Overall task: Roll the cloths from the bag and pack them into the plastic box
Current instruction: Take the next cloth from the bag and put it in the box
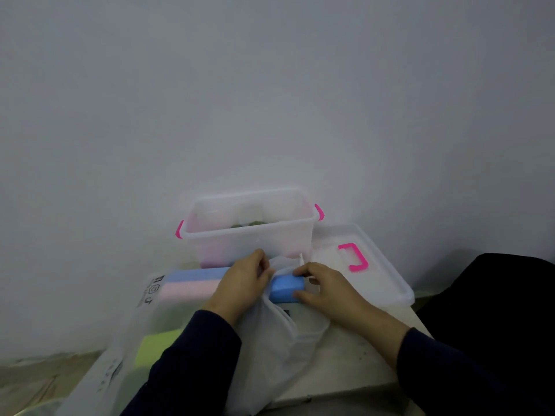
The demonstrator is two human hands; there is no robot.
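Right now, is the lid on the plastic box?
No, the lid with its pink handle lies flat on the table beside the open plastic box.

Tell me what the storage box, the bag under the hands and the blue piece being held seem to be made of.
Storage box: rigid translucent plastic, glossy; contents show faintly through its walls, pink clips at the ends.
Bag: thin, soft, whitish plastic film; it wrinkles and sags.
Blue piece: likely a folded cloth with a matte, soft look; blur leaves the weave unclear. The right hand holds it.
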